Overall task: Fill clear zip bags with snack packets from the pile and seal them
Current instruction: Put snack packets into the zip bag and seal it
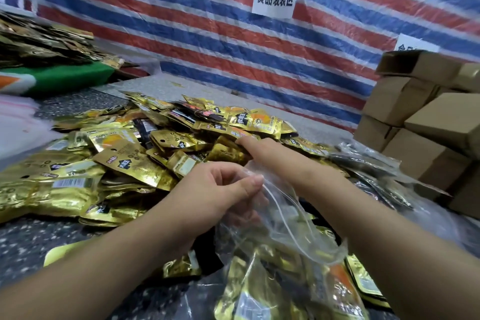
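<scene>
We are mid-fill: our left hand (220,184) pinches the clear zip bag (280,249) open near us, while our right hand (255,148) closes on packets in the pile (124,153) beyond. Next, carry them into the mouth.

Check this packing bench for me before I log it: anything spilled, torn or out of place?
Nothing stands out. The gold snack packets lie in a loose pile, as expected; the left hand holds the clear zip bag open while the right hand reaches in.
</scene>
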